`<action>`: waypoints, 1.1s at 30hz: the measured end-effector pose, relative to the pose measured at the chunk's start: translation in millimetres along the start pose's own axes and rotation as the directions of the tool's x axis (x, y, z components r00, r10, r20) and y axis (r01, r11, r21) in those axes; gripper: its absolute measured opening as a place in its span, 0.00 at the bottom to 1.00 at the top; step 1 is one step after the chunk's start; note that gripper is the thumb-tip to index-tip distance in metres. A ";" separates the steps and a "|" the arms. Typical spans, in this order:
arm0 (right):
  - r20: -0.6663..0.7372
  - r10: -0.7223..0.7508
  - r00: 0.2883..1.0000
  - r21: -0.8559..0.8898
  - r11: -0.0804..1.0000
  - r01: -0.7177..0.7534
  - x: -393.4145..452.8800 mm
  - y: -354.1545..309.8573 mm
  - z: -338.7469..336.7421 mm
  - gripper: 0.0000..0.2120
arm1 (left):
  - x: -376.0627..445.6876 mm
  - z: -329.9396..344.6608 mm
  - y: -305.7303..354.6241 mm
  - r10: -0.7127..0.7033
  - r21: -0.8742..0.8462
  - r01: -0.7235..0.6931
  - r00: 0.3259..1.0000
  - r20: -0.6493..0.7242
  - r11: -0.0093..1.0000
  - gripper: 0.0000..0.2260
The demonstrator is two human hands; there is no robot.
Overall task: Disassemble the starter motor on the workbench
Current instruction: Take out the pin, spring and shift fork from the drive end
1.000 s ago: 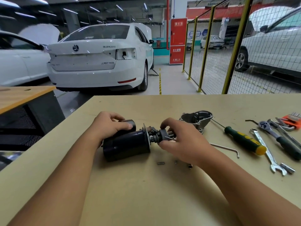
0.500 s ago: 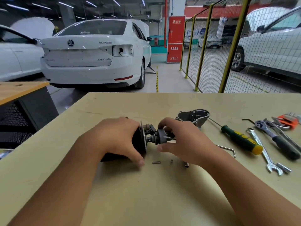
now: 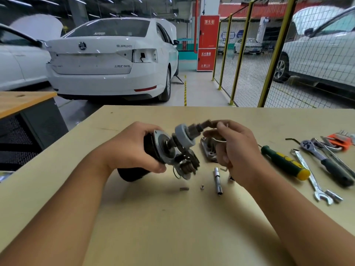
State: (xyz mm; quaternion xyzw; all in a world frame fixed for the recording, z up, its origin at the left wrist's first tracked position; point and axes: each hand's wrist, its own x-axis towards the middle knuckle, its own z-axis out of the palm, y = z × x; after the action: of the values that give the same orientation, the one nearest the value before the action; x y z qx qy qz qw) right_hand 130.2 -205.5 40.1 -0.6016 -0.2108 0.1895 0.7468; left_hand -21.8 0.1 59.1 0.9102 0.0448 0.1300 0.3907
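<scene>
Beyond the desk (image 3: 153, 227), parked cars are seen. Above it, the starter motor (image 3: 153, 150) is gripped by the left hand (image 3: 132, 150); its pinion shaft (image 3: 194, 131) is pinched by the right hand (image 3: 232, 146). With the nose housing (image 3: 207, 150) and screws (image 3: 202, 187) already laid aside, the armature and solenoid seemingly remain.

head cam | faces forward-down | close over workbench (image 3: 172, 227) | single view
</scene>
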 end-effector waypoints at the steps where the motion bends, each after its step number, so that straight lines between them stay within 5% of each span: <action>1: 0.025 -0.014 1.000 -0.041 0.999 0.015 -1.3 1.0 1.7 0.09 | -0.2 0.1 -1.1 0.047 -0.079 -0.050 0.998 -0.028 0.996 0.19; 5: 0.220 -0.121 0.968 -0.105 0.984 0.146 -8.9 5.0 7.0 0.13 | 2.6 6.6 -8.2 0.127 -0.338 -0.171 0.981 -0.148 0.925 0.22; 9: 0.407 -0.170 0.898 -0.022 0.981 0.195 -16.3 11.0 16.6 0.11 | 8.0 17.3 -17.1 0.058 -0.435 -0.140 0.979 -0.196 0.890 0.26; 13: 0.407 -0.279 0.870 0.011 0.953 0.301 -23.9 9.1 24.6 0.11 | 11.7 22.3 -20.7 0.023 -0.447 -0.121 0.975 -0.219 0.886 0.27; 15: 0.385 -0.351 0.853 -0.199 0.871 0.448 -25.1 10.1 25.1 0.11 | 12.8 24.1 -19.1 0.013 -0.459 -0.123 0.972 -0.236 0.880 0.27; 18: 0.234 -0.382 0.894 -0.401 0.800 0.447 -24.3 13.6 24.1 0.19 | 13.2 25.4 -18.4 -0.003 -0.467 -0.122 0.967 -0.257 0.876 0.24; 33: 0.239 -0.387 0.891 -0.356 0.818 0.451 -13.5 9.6 17.1 0.06 | 16.7 26.8 -4.6 -0.072 -0.379 -0.036 0.961 -0.266 0.925 0.23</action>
State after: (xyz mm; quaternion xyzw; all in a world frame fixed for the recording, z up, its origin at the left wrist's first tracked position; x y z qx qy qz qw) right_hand 109.3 -196.7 32.7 -0.6641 -0.4300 0.0191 0.6113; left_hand 1.6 -12.5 41.4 0.7897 0.0810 0.2577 0.5508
